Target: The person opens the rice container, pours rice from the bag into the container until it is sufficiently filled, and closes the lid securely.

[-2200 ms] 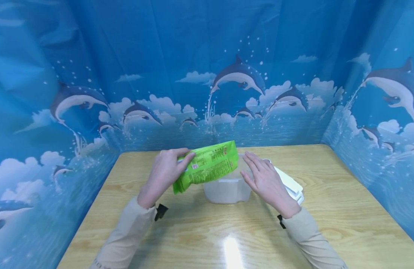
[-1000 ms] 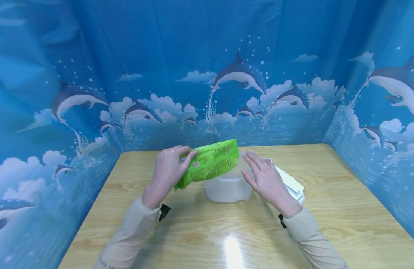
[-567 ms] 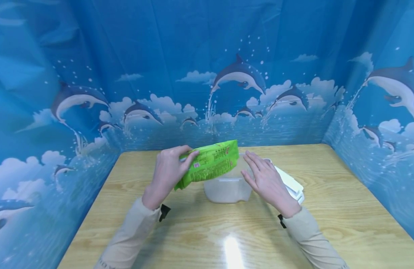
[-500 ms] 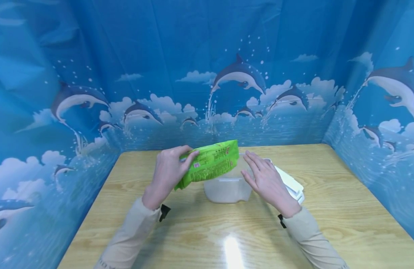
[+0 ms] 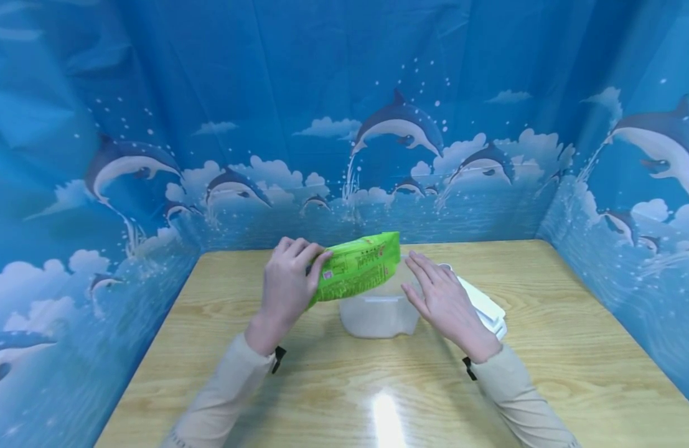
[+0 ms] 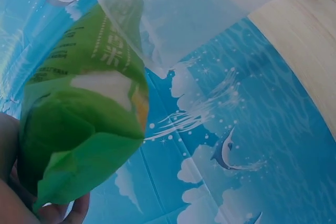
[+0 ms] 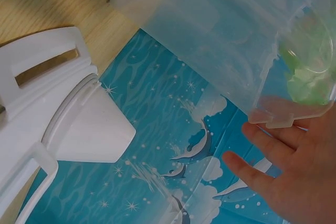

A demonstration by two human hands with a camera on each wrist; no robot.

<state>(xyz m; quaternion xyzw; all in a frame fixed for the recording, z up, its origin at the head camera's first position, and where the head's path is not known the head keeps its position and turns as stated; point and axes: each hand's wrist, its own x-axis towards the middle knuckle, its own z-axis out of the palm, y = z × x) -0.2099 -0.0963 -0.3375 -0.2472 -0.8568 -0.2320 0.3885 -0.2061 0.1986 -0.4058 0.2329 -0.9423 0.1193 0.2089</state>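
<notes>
My left hand grips the back end of a green printed food bag, thumb on the near side. The bag lies tilted over a translucent plastic container, its far end above the container's mouth. In the left wrist view the bag looks bulky, with its crumpled end by the fingers. My right hand has its fingers extended at the container's right side. In the right wrist view its fingertips touch or nearly touch the rim of the container. The container's contents are hard to make out.
A white plastic lid with slots and a spout-like part lies on the wooden table, right of the container and partly behind the right hand. A blue dolphin-print curtain hangs around the table's back and sides.
My left hand has shifted slightly right and its fingers have lifted higher around the bag. The bag has moved slightly right, with its crumpled tail now more covered. The right hand stays put.
</notes>
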